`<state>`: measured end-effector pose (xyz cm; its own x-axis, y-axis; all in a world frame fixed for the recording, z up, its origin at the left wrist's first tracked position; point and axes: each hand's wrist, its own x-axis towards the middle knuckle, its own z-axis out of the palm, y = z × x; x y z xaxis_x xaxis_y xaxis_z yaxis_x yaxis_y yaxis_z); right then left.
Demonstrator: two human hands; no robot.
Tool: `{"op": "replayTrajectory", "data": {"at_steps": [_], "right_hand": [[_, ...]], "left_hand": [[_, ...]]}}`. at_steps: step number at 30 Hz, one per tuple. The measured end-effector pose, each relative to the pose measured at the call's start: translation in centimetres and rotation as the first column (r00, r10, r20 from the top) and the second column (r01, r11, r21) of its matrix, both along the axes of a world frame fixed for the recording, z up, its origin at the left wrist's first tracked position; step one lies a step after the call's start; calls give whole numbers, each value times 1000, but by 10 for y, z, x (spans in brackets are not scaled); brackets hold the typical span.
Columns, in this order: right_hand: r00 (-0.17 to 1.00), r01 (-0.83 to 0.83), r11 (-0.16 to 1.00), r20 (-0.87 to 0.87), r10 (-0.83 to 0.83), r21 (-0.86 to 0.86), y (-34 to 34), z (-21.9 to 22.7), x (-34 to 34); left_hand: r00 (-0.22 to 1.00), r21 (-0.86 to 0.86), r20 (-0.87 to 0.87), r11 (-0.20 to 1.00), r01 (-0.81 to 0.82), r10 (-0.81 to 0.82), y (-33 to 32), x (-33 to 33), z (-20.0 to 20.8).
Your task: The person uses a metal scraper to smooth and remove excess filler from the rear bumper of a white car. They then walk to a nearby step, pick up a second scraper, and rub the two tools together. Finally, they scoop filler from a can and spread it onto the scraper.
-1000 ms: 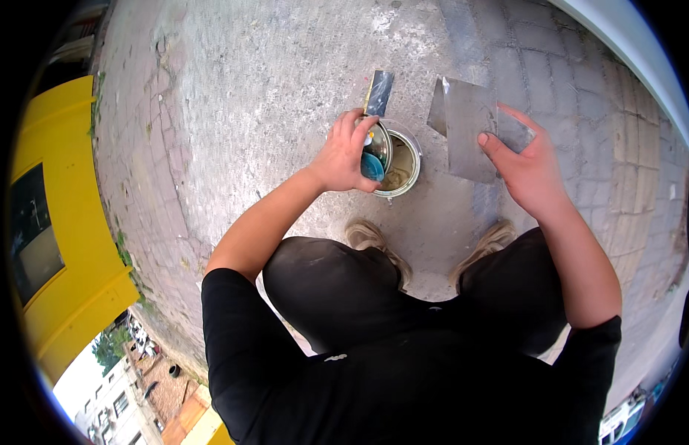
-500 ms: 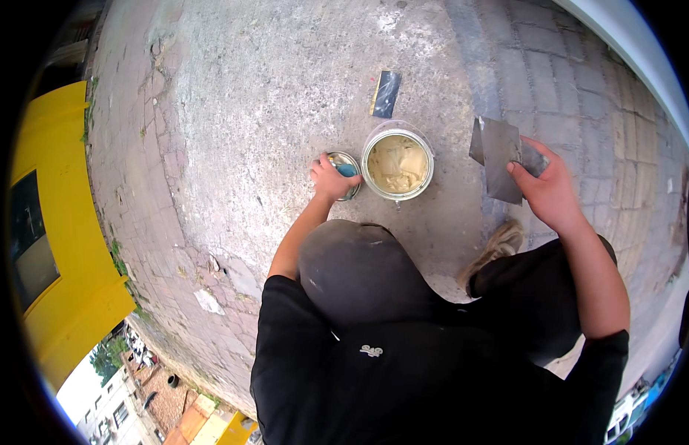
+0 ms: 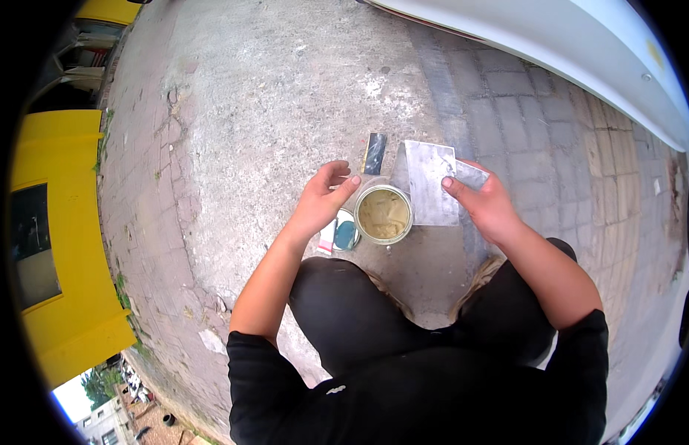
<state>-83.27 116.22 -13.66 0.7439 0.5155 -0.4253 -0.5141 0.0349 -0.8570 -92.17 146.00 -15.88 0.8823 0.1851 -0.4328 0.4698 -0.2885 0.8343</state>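
Observation:
My right hand (image 3: 487,204) pinches several thin, flat grey putty spreaders (image 3: 433,194) between thumb and fingers, fanned apart above the right edge of a round can (image 3: 411,222). Beige putty (image 3: 381,211) fills the can, its surface uneven. To the left, my left hand (image 3: 322,199) is raised with nothing in it, thumb and fingers apart. Below that hand, against the can, is a round lid or shallow tin (image 3: 346,233) with a teal patch. A small white and red tube (image 3: 327,237) lies at its left side. Behind the can rests a dark, flat spreader (image 3: 374,153) with a yellowish edge.
My knees (image 3: 344,304) are bent close to the can on the near side. Worn concrete and paving (image 3: 270,96) surround it. A white vehicle panel (image 3: 581,52) juts in at the upper right, and a yellow structure (image 3: 70,245) stands at the far left.
My left hand has let go of the lid and lifted away from it. My right hand has brought the spreaders leftward to the can. The tube now shows beside the lid.

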Motion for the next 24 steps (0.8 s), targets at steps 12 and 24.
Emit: {"op": "replayTrajectory", "data": {"at_steps": [12, 24], "right_hand": [[948, -191, 978, 275, 161, 86, -2, 36, 5], [975, 183, 983, 129, -182, 2, -12, 27, 23]], "left_hand": [[949, -23, 292, 991, 133, -121, -124, 24, 16], [935, -853, 21, 495, -168, 353, -89, 39, 29]]}}
